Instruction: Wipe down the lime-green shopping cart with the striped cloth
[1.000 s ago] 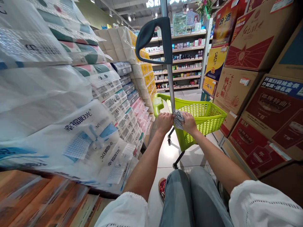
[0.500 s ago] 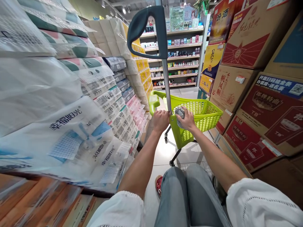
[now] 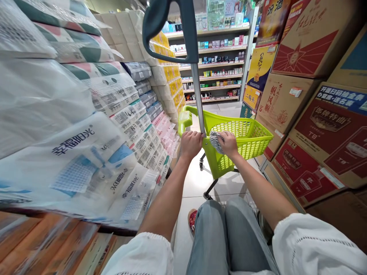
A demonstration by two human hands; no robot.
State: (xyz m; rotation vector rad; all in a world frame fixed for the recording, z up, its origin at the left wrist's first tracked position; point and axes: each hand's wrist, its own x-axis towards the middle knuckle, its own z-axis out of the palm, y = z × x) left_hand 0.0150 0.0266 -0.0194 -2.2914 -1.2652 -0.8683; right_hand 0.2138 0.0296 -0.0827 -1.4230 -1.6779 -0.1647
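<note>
Shop aisle, tiled floor (image 3: 197,179): left hand (image 3: 190,143) grips the basket (image 3: 246,139) rim, right hand (image 3: 228,143) clutches a cloth (image 3: 214,139).

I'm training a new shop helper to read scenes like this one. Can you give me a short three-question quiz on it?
1. True or false: the right hand presses a striped cloth on the rim of the green basket.
2. What does the left hand hold? A) the metal pole B) a box C) a tissue pack
3. Fill in: stacked along the person's right side are cardboard ____.

Key: 1 true; 2 A; 3 boxes.
</note>
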